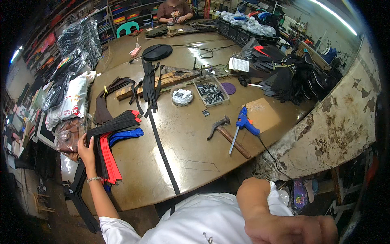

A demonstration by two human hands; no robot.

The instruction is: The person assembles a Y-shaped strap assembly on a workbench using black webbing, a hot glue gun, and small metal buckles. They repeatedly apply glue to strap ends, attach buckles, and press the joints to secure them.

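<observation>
My left hand [86,151] is at the left edge of the table, its fingers stretched out and touching the near end of a bundle of black strap strips [115,123] with red-marked tips. Red strips [109,156] and blue strips [126,135] fan out beside and under that bundle. Long black strips [81,199] hang over the table edge below my left wrist. My right hand [292,229] is raised close to the camera at the lower right, off the table. Motion smears its fingers, so whether it holds anything cannot be made out.
A hammer [233,140] and a blue glue gun [245,124] with a cord lie at the right, near a plastic tub [198,90] of small dark pieces. One black strap [162,156] crosses the table. Plastic-wrapped packs [75,97] stand left. Another person [175,12] sits at the far end.
</observation>
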